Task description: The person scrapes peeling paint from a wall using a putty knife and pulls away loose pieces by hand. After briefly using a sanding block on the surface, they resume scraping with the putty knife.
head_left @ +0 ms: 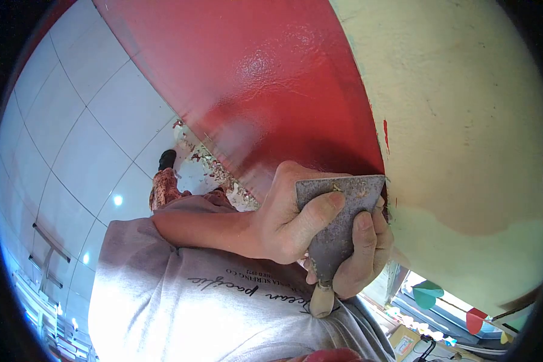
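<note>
A putty knife (329, 232) with a worn, grey metal blade is held between both hands, its wide edge up and its pale handle down. My left hand (292, 220) closes on the blade from the left, the thumb lying across its face. On the other side my right hand (365, 250) grips the blade's right edge with bent fingers. The blade's upper right corner is beside the seam between the glossy red surface (265, 78) and the cream surface (458, 120). Whether it touches there, I cannot tell.
Red and pale flakes (214, 169) lie on the floor along the base of the red surface. White floor tiles (84, 145) stretch to the left, with a metal frame (51, 256) on them. Coloured bunting (427, 294) and an open box (404, 344) show at the lower right.
</note>
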Action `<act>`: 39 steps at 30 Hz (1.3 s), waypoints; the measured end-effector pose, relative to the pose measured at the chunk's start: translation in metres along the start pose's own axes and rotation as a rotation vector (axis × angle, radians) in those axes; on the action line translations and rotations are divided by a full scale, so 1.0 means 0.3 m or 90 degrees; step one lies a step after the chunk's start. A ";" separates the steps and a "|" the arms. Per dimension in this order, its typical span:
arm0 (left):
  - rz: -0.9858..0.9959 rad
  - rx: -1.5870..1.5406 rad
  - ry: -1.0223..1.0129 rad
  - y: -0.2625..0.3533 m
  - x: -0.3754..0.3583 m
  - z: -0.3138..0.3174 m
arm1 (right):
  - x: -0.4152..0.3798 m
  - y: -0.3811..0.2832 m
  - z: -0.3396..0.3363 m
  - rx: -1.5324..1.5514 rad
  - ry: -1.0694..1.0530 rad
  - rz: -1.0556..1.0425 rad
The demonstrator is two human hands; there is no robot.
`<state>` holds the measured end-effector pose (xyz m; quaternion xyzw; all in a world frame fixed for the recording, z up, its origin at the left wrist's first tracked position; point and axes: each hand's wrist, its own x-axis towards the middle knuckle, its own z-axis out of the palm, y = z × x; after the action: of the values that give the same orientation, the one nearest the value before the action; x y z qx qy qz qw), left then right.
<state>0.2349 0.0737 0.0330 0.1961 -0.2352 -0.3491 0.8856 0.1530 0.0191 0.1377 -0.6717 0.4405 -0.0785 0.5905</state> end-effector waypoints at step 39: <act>-0.019 0.041 0.016 0.012 -0.001 -0.012 | 0.039 0.000 0.004 -0.024 -0.082 -0.054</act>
<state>0.2387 0.0770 0.0319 0.2325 -0.2326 -0.3521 0.8763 0.1608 0.0118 0.1326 -0.7045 0.3741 -0.0515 0.6009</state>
